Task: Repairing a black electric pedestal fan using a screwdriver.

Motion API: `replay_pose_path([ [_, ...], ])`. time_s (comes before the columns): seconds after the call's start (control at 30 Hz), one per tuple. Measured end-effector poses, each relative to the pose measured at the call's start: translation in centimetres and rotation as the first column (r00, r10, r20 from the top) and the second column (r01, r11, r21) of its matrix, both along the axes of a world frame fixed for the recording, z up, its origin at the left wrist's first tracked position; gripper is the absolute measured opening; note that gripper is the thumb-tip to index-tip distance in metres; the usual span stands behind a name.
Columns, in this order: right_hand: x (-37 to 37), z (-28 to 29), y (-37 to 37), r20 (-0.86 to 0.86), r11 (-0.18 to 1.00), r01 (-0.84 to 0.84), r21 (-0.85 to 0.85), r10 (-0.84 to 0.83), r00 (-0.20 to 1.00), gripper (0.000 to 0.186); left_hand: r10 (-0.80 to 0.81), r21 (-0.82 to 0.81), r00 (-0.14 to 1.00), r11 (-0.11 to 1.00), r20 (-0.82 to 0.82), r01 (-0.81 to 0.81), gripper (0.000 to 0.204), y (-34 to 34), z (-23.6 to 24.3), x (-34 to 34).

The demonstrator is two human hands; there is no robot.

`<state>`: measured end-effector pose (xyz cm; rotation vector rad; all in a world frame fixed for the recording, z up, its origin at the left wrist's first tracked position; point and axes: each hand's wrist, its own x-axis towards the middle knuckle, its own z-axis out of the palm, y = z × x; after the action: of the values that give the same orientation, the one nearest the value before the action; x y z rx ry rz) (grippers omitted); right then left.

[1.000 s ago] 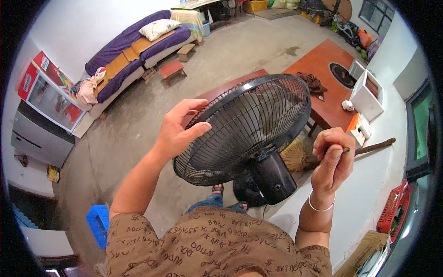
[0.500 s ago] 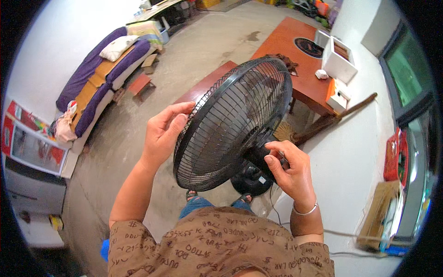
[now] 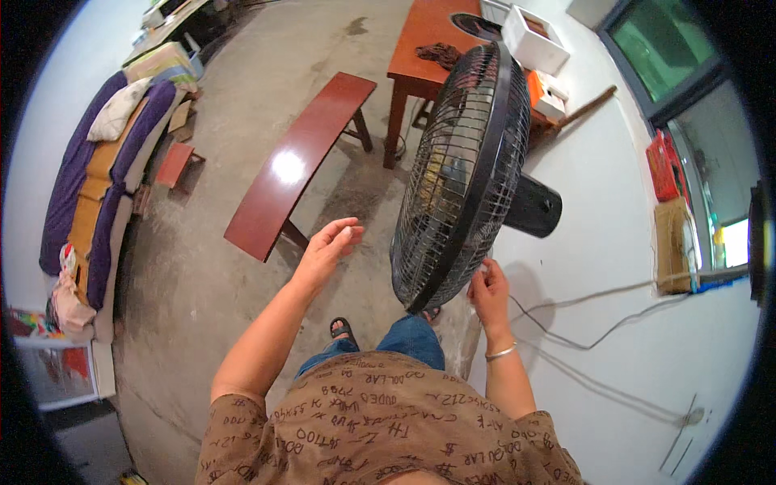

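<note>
Now the black electric fan [image 3: 487, 174], right of centre, has its guard [image 3: 446, 174] on; left hand [image 3: 327, 252] loosely spread, empty; right hand [image 3: 490, 294] curled below, grip unclear.

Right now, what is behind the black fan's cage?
A black motor housing juts out right, with an orange-and-white box beyond; where the housing joins is covered by the cage.

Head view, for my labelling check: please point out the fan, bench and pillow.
Fan [image 3: 475, 174]: head view, on its cage.
Bench [image 3: 305, 153]: head view, on its top.
Pillow [image 3: 118, 111]: head view, on its upper face.
</note>
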<state>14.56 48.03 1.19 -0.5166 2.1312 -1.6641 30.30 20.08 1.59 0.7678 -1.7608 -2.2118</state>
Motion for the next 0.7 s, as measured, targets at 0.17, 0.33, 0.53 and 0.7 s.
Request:
replay_pose_path([
  [0.17,3.6,-5.1,1.7,0.223,0.957,0.151,0.248,-0.208,0.952,0.029,-0.003,0.231,0.992,0.973,0.123,-0.025,0.040,-2.4,-5.6,-2.0],
  [0.33,2.1,-2.6,2.5,0.002,0.943,0.329,-0.044,-0.329,0.944,0.027,-0.095,0.483,0.939,0.872,0.329,-0.081,0.029,-4.3,-17.4,-5.9],
  [0.53,-4.3,5.6,-0.6,-0.560,0.899,0.437,-0.023,-0.374,0.739,0.023,-0.274,0.556,0.926,0.827,0.259,0.089,0.033,-2.5,-29.2,-10.7],
  [0.7,-7.8,8.3,-2.1,-0.798,0.844,0.530,0.080,-0.265,0.542,0.023,-0.313,0.617,0.873,0.787,0.373,0.019,0.051,1.7,-27.3,-14.5],
])
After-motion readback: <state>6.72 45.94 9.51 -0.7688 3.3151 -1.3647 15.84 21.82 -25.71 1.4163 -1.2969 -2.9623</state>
